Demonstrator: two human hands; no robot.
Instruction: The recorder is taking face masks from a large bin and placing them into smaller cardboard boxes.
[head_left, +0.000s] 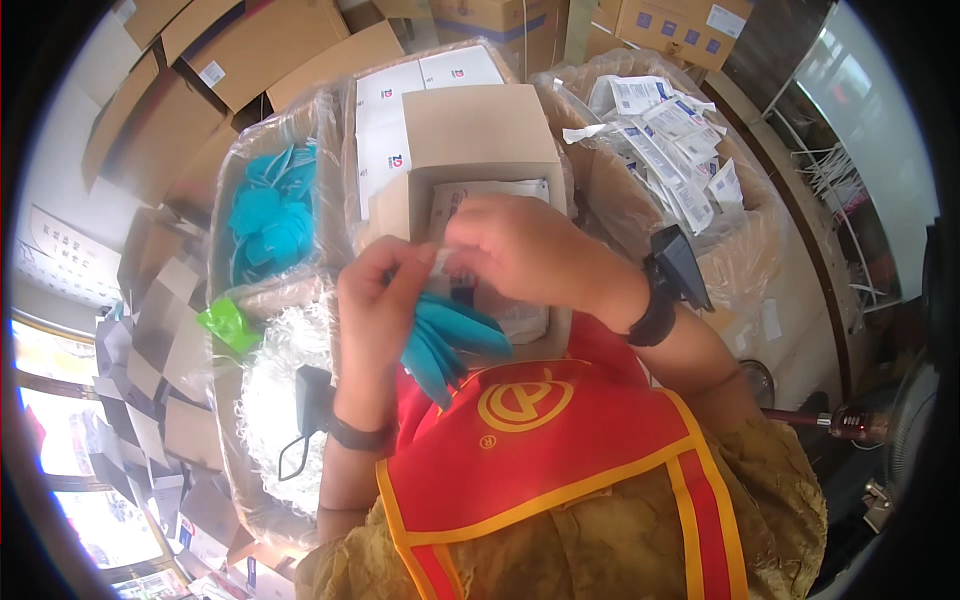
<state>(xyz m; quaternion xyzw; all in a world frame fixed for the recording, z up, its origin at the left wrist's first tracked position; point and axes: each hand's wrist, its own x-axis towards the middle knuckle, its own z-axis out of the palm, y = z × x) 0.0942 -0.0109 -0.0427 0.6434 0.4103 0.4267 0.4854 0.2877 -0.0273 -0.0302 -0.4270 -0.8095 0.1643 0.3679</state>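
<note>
My left hand (382, 292) is closed, thumb and forefinger pinched together, with several teal flat, soft-looking pieces (450, 340) fanned out below its palm. My right hand (525, 245) meets it from the right. Its fingers are pinched too, and a small whitish strip (440, 262) shows between the two hands; its kind is too small to tell. Both hands are over the near part of an open cardboard box (483, 125), which holds flat printed white packets (535, 190). My right hand hides part of these packets.
Left stands a plastic-lined bin of teal pieces (270, 220), with a green packet (230, 323) and tangled white strands (285, 400) nearer me. White boxes (385, 130) stand behind the open box. Right is a lined bin of white packets (680, 150). Large cartons (250, 50) line the back.
</note>
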